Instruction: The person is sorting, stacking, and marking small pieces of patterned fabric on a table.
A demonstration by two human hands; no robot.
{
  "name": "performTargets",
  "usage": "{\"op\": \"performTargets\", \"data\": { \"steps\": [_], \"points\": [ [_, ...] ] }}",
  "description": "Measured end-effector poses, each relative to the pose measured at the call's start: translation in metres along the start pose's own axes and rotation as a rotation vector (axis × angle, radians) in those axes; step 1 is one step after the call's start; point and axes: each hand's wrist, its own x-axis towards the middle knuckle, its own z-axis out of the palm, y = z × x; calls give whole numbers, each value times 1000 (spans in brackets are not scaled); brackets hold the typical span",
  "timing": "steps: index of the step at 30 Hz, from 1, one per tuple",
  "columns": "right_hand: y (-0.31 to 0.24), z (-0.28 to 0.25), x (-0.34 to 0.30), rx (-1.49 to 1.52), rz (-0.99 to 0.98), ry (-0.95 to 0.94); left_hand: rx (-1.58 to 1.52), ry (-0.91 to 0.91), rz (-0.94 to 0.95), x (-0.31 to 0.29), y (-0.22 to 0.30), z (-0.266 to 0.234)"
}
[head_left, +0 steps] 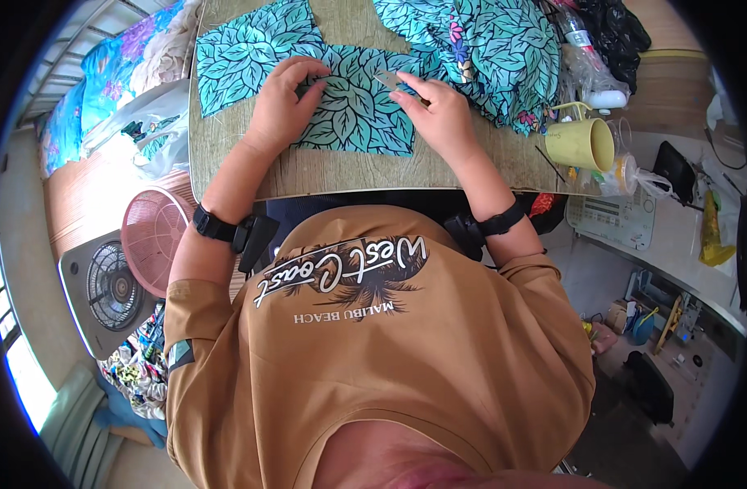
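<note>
A rectangular piece of teal leaf-print fabric [361,114] lies flat on the wooden table between my hands. My left hand [285,102] rests over its left edge, fingers curled and thumb drawn toward the index finger; whatever is pinched there is too small to make out. In my right hand [439,114] are small metal thread snips [387,80], their blades pointing left above the fabric. A second piece of the same print [255,53] lies at the upper left. At the upper right sits a bunched heap of that fabric [496,65].
On the table's [227,163] right side a yellow mug [573,145] lies tipped over, near a clear plastic bottle [580,39] and a black plastic bag [614,33]. A pink basket [157,236] and a fan [112,285] stand at left. A white machine [610,216] is at right.
</note>
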Motion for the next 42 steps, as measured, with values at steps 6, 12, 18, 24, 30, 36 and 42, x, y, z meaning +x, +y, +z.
{"op": "performTargets", "data": {
  "steps": [6, 12, 18, 24, 30, 36, 42],
  "points": [
    [5, -1, -10, 92, -52, 47, 245, -107, 122, 42, -2, 7],
    [2, 1, -12, 187, -95, 117, 428, -358, -35, 71, 29, 18],
    [2, -1, -13, 258, -102, 122, 374, -360, 238, 68, 9, 2],
    [5, 2, -12, 273, -218, 186, -94, -441, -275, 64, 0, -30],
    [5, -1, -14, 275, -133, 118, -264, -327, -315, 59, -19, -41],
    [7, -1, -15, 228, -111, 89, -35, -305, -571, 59, -10, -54],
    [5, -1, -14, 245, -140, 97, -452, -296, -443, 64, -28, -69]
  ]
}}
